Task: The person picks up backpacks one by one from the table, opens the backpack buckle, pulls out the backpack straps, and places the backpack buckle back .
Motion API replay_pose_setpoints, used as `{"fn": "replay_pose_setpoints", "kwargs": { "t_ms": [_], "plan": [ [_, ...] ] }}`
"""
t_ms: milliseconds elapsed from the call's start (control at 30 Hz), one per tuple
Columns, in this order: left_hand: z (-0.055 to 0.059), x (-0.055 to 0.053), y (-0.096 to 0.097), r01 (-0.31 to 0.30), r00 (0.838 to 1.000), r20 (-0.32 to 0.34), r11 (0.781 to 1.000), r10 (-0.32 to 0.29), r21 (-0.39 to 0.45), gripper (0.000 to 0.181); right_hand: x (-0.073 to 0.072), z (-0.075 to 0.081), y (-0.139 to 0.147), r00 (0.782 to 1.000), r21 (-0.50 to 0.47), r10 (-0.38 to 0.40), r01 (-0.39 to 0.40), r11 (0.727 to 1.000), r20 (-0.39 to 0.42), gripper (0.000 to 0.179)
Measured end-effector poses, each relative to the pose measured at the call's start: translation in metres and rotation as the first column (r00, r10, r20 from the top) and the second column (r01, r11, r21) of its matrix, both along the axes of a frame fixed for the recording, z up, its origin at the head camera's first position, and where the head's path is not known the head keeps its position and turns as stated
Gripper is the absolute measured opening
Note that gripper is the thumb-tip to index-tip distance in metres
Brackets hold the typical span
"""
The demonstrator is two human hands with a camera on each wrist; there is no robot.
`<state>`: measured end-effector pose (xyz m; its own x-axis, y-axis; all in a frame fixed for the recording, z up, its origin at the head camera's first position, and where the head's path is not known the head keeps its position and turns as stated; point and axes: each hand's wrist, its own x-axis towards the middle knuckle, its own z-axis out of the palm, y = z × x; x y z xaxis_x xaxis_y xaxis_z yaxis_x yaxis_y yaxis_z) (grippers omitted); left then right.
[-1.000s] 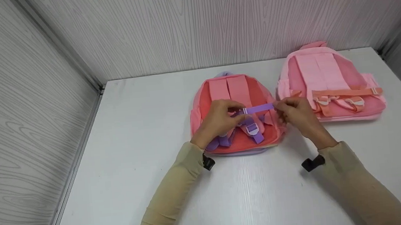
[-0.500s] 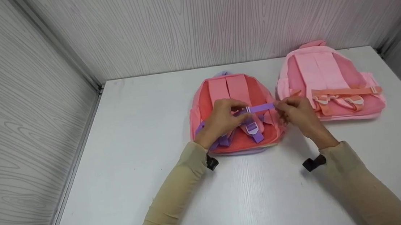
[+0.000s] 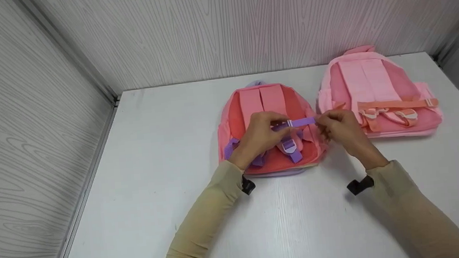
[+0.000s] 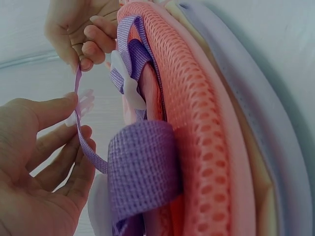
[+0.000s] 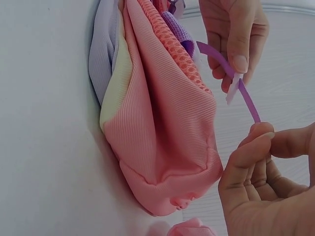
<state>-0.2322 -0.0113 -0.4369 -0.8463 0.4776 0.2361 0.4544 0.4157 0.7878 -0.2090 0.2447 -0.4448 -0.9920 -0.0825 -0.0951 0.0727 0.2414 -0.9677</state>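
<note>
A coral-pink child's backpack lies on the table with its strap side up. Above it a purple webbing strap stretches between both hands. My left hand pinches a small white plastic buckle threaded on that strap, thumb on one side and fingers on the other. The strap's free end is pinched between thumb and forefinger of my right hand, which sits at the backpack's right side. A second purple strap with a white adjuster lies lower on the backpack. Part of the backpack is hidden under the left hand.
A lighter pink backpack with orange straps lies to the right, close beside the first. The white table ends at a grey wood-patterned panel at the back, with another panel on the left.
My left hand has slid to the right along the purple strap with the buckle, so the stretch between the hands is shorter. The right hand has stayed almost in place.
</note>
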Motion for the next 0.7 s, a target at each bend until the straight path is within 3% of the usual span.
{"fn": "replay_pose_setpoints", "kwargs": {
  "t_ms": [133, 500, 700],
  "plan": [
    [0.002, 0.0, 0.005, 0.001, 1.0, -0.02, 1.0, -0.001, -0.011, 0.025, 0.0, -0.001, 0.002, 1.0, -0.015, 0.005, -0.006, 1.0, -0.019, 0.039],
    [0.002, 0.002, 0.016, -0.011, 1.0, 0.03, 1.0, 0.011, 0.017, 0.024, 0.001, 0.001, 0.005, 1.0, -0.018, 0.0, 0.001, 1.0, 0.018, 0.038],
    [-0.001, 0.003, 0.024, -0.013, 1.0, 0.014, 1.0, 0.013, 0.017, 0.025, 0.003, 0.0, 0.007, 1.0, -0.008, 0.001, -0.001, 1.0, 0.011, 0.039]
  ]
}}
